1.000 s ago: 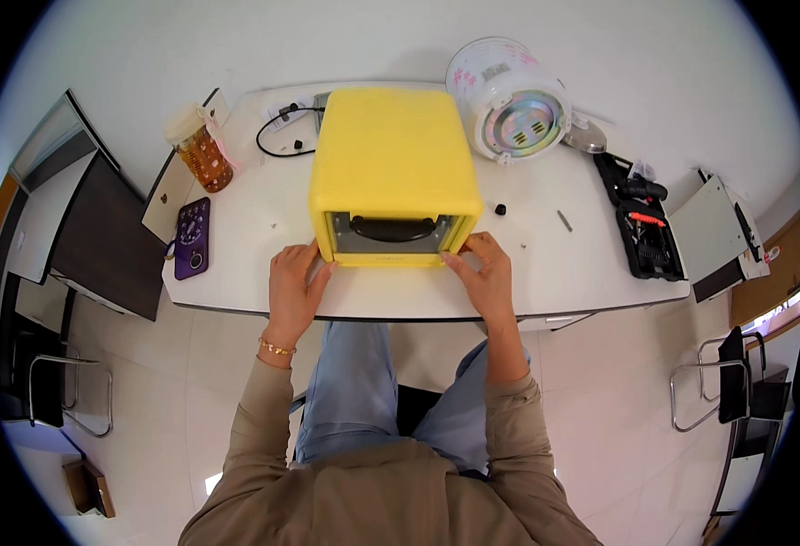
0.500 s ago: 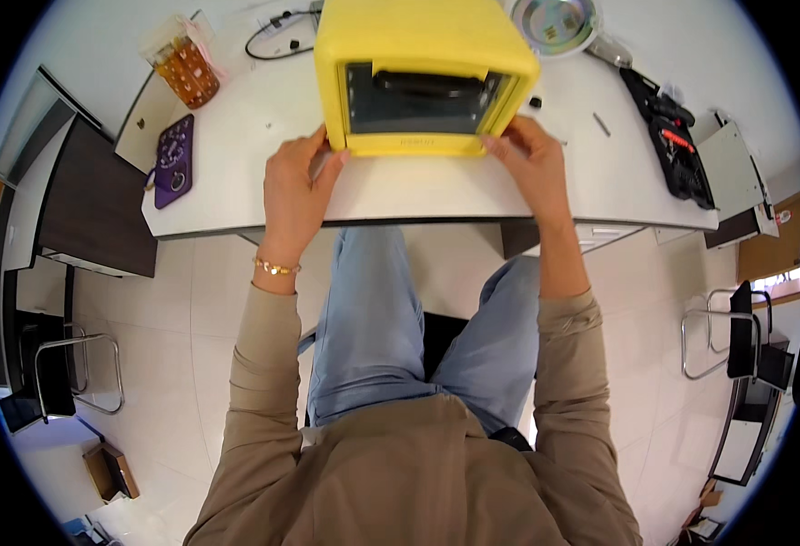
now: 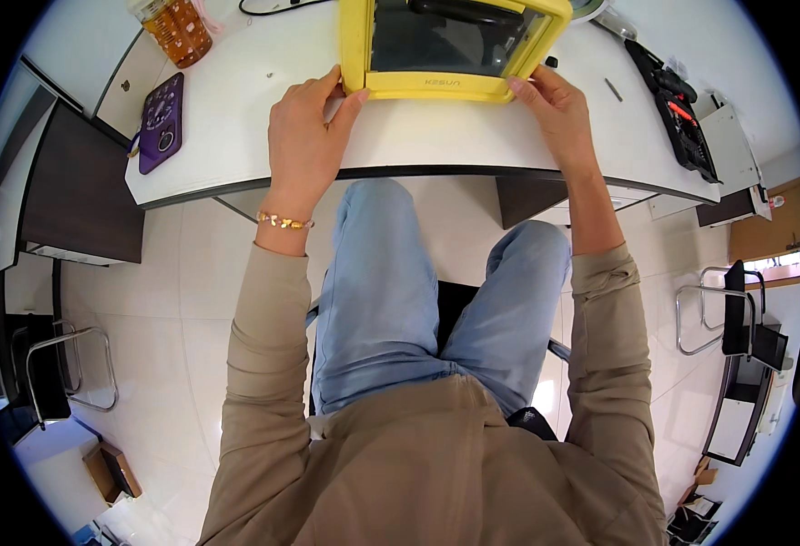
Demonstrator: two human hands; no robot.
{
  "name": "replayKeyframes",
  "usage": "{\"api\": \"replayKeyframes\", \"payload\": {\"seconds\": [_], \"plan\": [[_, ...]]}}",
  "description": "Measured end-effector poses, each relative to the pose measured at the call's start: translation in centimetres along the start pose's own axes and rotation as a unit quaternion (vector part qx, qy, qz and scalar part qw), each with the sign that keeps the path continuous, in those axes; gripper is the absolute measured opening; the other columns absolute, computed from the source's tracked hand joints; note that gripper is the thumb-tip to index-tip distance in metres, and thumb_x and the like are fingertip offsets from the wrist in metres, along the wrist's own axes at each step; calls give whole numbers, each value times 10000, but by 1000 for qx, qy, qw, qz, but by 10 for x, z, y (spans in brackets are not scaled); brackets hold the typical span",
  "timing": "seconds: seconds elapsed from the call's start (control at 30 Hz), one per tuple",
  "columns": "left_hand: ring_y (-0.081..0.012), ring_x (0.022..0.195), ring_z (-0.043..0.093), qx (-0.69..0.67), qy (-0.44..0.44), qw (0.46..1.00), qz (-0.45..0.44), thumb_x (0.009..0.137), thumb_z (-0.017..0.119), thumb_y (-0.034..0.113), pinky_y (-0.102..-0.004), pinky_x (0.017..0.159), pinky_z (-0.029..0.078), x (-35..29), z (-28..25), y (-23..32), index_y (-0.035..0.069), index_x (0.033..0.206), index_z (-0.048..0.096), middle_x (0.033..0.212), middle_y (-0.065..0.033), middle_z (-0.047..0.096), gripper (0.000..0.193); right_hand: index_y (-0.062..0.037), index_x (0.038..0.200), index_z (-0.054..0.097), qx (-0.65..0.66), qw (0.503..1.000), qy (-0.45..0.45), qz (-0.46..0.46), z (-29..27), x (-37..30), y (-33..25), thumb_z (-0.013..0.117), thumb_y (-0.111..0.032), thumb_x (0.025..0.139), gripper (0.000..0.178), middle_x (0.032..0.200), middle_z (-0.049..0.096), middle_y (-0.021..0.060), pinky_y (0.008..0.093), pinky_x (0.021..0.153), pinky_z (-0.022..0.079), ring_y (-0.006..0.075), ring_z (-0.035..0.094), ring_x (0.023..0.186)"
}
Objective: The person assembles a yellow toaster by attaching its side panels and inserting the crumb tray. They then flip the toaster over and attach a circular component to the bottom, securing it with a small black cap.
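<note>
A yellow toaster oven (image 3: 436, 87) stands on the white desk (image 3: 227, 118), its front toward me and its upper part cut off by the picture's top edge. It has a dark glass door (image 3: 445, 41) with a black handle (image 3: 465, 9). My left hand (image 3: 309, 132) holds its lower left corner, thumb against the front and fingers around the side. At the lower right corner my right hand (image 3: 559, 118) grips in the same way. Part of the fingers of each hand is hidden by the oven.
To the left on the desk are a purple phone (image 3: 162, 123) and a container of orange-brown contents (image 3: 177, 32). On the right lie a small dark rod (image 3: 614, 89) and a black tool case (image 3: 678, 118). The desk's front edge (image 3: 400, 171) runs above my knees.
The view has tipped down, so the oven and desk sit higher in the picture and the oven's top has left it. Both hands still hold the same lower corners.
</note>
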State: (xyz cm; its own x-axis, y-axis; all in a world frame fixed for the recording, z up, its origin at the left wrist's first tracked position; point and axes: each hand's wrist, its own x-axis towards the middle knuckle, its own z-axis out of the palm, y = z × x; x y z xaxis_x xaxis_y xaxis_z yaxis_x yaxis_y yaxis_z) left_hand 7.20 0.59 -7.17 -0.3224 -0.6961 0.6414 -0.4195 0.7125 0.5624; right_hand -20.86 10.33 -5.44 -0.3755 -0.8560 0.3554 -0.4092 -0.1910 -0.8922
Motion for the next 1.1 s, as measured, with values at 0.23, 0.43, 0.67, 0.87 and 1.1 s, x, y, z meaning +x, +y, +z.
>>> {"api": "replayKeyframes", "payload": {"seconds": [0.23,0.43,0.67,0.87,1.1], "plan": [[-280,842,657,-4,2,1000,-2,914,723,259,-369,746,523,-2,2,-3,-64,1158,684,897,-132,734,407,-15,1184,725,-39,999,-4,5,-2,2,6,767,-275,912,379,929,743,61,214,847,472,82,635,872],[-274,876,655,-3,-13,1000,-21,915,720,270,-371,767,514,1,0,1,-46,1187,683,899,-126,729,418,-1,1206,709,-13,1000,7,9,0,0,-1,762,-259,917,391,925,741,58,215,809,471,73,625,851],[-281,873,653,2,-13,1000,-20,919,712,244,-380,768,510,1,-2,3,-40,1224,672,896,-135,718,419,0,1240,685,-30,999,19,-5,4,-2,-2,764,-242,907,419,942,740,68,240,801,475,106,642,841],[-303,840,639,2,-22,1000,-17,906,719,196,-387,766,504,0,-5,7,-62,1224,662,867,-156,697,414,-66,1447,503,-203,935,198,-213,18,-13,-20,788,-123,827,685,1462,450,173,409,952,448,300,495,1218],[-299,859,618,21,-39,999,-24,909,716,188,-391,789,487,1,-8,10,-71,1240,648,867,-144,681,426,-157,1204,695,-357,800,204,-437,34,11,-64,804,-97,707,512,1412,542,126,434,1008,367,350,502,1261]]}}
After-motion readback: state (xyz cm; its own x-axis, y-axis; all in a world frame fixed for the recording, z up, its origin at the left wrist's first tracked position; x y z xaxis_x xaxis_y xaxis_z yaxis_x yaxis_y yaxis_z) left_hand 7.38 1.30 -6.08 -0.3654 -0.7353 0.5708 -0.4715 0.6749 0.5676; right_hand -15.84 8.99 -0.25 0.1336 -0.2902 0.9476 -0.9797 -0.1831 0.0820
